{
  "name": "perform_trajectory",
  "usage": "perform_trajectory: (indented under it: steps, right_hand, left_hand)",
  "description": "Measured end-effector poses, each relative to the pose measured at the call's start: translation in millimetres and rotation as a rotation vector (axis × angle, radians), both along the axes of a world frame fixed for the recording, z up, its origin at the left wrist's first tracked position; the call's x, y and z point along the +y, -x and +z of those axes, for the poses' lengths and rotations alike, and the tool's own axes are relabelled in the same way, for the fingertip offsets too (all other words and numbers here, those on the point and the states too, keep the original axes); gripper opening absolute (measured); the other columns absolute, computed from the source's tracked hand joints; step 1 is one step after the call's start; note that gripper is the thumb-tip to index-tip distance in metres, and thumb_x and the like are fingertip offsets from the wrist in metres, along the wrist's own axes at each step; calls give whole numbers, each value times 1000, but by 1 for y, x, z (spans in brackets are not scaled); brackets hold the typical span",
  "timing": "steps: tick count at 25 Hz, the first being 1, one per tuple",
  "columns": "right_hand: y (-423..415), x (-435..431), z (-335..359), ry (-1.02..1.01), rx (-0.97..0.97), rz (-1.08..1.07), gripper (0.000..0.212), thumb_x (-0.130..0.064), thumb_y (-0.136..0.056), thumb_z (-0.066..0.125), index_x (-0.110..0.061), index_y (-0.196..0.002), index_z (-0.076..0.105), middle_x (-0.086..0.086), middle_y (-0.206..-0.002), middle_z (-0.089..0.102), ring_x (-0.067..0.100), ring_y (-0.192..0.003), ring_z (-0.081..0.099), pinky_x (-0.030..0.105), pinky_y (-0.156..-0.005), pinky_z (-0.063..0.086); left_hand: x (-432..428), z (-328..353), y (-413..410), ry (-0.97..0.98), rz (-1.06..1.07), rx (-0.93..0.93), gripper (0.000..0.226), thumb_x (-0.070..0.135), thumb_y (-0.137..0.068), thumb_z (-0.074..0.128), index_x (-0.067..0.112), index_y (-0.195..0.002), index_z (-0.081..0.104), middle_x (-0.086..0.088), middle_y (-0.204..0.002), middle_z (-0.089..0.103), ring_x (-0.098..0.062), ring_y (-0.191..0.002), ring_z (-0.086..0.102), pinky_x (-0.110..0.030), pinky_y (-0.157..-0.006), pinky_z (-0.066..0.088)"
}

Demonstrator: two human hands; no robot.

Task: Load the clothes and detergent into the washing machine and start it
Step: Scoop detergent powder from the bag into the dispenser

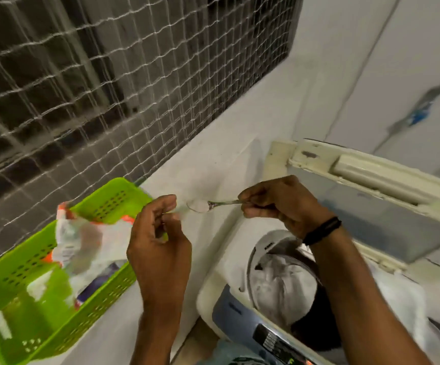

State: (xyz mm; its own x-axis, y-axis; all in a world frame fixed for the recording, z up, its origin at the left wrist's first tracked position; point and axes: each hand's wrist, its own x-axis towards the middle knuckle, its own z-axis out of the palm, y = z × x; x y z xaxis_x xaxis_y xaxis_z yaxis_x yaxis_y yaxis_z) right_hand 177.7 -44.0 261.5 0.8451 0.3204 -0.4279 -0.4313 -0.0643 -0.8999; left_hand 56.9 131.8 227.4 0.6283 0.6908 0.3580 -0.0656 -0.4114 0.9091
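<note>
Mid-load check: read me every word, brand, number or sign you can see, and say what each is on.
No text is legible; the frame is motion-blurred.
Detergent packet in the green basket: coloured print, blurred.
Washing machine control panel: small labels, lit display, unreadable.
Tub rim: small dark marking, too small.
Blue sticker on the white panel: blurred.
Spoon in the right hand: no marking seen.

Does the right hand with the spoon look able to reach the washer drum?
Probably yes: the lid stands raised, the drum lies open just below the right hand holding the spoon, and nothing blocks the way.
</note>
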Motion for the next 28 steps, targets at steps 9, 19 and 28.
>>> perform_trajectory:
  steps: [9,19,28]
  right_hand:
    - [0,-165,-117,144,144,-601,31,23,-82,40,9,-74,67,20,-76,68,30,-67,64,30,-60,54]
    - [27,-207,-226,768,37,-654,21,-15,-78,64,-17,-92,80,11,-98,76,32,-98,68,29,-86,49]
    - [50,-193,-271,985,-355,-486,41,5,-81,61,-10,-119,68,10,-116,70,28,-108,65,37,-100,50]
  left_hand:
    - [-113,-76,-81,130,-451,293,17,11,-91,64,20,-104,70,10,-96,71,1,-87,66,-3,-72,47]
    - [-222,-196,-138,97,-863,887,41,-1,-90,50,3,-130,58,-12,-125,63,-24,-117,61,-9,-77,42]
    - [-239,-208,-137,63,-980,1071,48,7,-100,45,8,-148,39,-12,-147,47,-25,-134,45,-15,-88,30]
